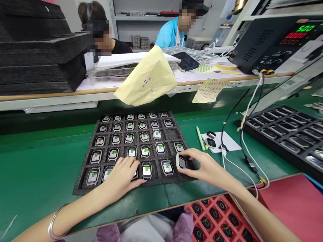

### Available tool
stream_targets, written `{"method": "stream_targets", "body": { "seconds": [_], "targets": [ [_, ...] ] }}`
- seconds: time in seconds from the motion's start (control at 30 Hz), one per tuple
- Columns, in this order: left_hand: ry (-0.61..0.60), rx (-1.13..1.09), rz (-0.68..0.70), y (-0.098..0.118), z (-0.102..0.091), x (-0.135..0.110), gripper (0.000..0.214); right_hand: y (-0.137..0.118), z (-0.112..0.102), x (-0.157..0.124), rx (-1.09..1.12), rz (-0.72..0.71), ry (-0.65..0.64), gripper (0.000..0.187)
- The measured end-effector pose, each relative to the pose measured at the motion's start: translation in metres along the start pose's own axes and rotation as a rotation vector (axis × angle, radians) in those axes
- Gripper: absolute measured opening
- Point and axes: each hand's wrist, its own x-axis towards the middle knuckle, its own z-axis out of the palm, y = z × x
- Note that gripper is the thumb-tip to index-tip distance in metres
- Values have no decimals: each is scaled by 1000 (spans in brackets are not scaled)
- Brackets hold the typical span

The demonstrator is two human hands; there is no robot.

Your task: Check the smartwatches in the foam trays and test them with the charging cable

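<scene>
A black foam tray (78,183) lies on the green bench, with several square smartwatches (96,156) in its compartments, most with lit white-and-green screens. My right hand (199,164) pinches a smartwatch (181,162) between thumb and fingers at the tray's front right corner. That watch is tilted, its silver side toward the left. Just behind it, another smartwatch (179,146) sits in its compartment. My left hand (122,173) rests over the tray's front row, thumb apart from the bent fingers. Beneath it a watch is mostly hidden, and I see no object gripped there.
A second tray (285,141) of watches stands at right. Cables (248,158) hang beside a white paper (229,143) with a charging watch (211,143) and a green pen (200,137). A red bin (214,201) is below the edge. Two people sit beyond the shelf.
</scene>
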Motion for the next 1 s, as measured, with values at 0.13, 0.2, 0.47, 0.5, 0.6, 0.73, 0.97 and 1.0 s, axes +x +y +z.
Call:
{"method": "stream_targets", "body": {
  "seconds": [0.13, 0.2, 0.47, 0.5, 0.6, 0.73, 0.97, 1.0],
  "targets": [
    [11, -11, 29, 1, 1, 0, 27, -21, 11, 13, 734, 107, -143, 52],
    [2, -36, 41, 3, -2, 3, 26, -33, 22, 20, 975, 135, -202, 55],
    [69, -3, 14, -1, -27, 12, 25, -68, 43, 37, 1201, 133, -119, 49],
    [66, 13, 6, -4, -28, 11, 26, -70, 43, 37, 1198, 139, -103, 50],
    [18, 54, -15, -11, -28, 8, 31, -71, 44, 38, 1201, 104, -41, 56],
    [-85, 76, -2, -11, -22, 2, 34, -72, 45, 38, 1199, 52, 26, 48],
    [-189, 83, -45, -5, -26, 6, 37, -76, 50, 38, 1061, 55, 236, 20],
    [-192, 69, -61, -6, -28, 7, 37, -77, 51, 38, 1042, 58, 256, 20]
  ]
}}
